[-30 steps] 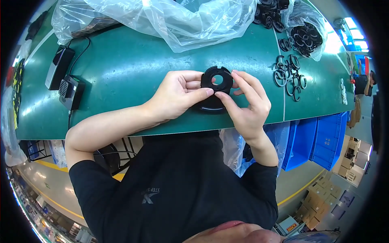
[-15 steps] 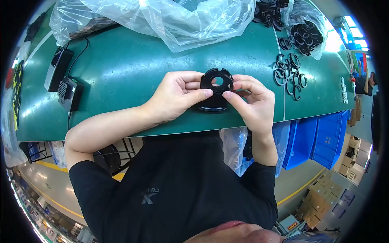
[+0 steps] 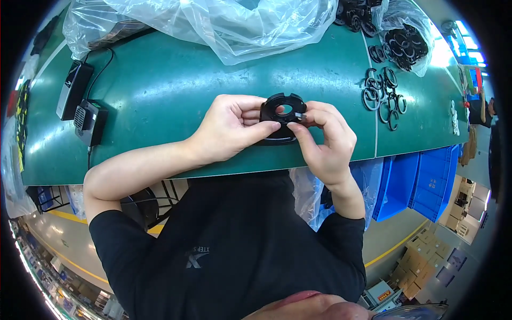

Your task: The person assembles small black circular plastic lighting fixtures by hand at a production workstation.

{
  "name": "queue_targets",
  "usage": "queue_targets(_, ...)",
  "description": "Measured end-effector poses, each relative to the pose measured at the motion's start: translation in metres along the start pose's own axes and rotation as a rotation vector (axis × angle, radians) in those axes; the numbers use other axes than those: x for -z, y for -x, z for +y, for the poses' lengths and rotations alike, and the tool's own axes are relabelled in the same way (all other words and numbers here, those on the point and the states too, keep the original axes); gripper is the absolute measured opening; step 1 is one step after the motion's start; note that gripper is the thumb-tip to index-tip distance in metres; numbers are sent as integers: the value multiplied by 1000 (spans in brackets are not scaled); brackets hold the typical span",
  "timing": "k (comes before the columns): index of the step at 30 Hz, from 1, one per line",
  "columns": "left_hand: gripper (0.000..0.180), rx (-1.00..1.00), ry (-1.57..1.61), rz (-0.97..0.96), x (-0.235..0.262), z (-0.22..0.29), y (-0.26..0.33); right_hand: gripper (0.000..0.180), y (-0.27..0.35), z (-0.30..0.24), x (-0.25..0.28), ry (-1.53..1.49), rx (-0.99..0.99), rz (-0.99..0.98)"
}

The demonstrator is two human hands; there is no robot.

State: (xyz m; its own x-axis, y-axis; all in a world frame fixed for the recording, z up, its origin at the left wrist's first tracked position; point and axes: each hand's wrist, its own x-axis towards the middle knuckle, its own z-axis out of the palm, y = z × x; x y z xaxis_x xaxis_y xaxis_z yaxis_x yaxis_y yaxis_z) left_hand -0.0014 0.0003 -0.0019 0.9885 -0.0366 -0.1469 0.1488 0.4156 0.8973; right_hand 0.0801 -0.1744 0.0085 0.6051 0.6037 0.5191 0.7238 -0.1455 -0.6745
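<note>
Between my hands, just above the green table, is a black round part [image 3: 277, 103] with a hole through its middle and notches along its far rim. A wider black piece [image 3: 281, 140] shows beneath its near side; whether the two are joined I cannot tell. My left hand [image 3: 234, 125] grips the part's left side, thumb on its near face and fingers behind. On the other side my right hand [image 3: 328, 138] pinches the right edge, thumb near the front and fingertips by a small shiny spot on the rim.
Loose black rings [image 3: 385, 98] lie on the green table [image 3: 176, 69] to the right, near a clear bag [image 3: 408, 45] of black rings. Plastic sheeting [image 3: 229, 32] covers the far side. Black power adapters [image 3: 90, 121] with cables sit at left. Blue crates [image 3: 434, 181] stand below the right edge.
The round part has tipped flatter and shifted slightly left and toward me. My right hand has moved a little left with it, its fingers resettled at the rim.
</note>
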Motion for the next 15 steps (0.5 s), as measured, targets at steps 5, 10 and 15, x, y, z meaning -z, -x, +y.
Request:
queue_targets(5,27,12,-20,42,0,-1,0,23,0,6,-4,-175,-143,-8)
queue_targets(10,27,-9,12,61,-2,-1,-1,35,-1,-2,-8,-445,-341,75)
queue_targets(15,27,13,-6,42,-2,-1,1,50,0,4,-4,-568,-494,-93)
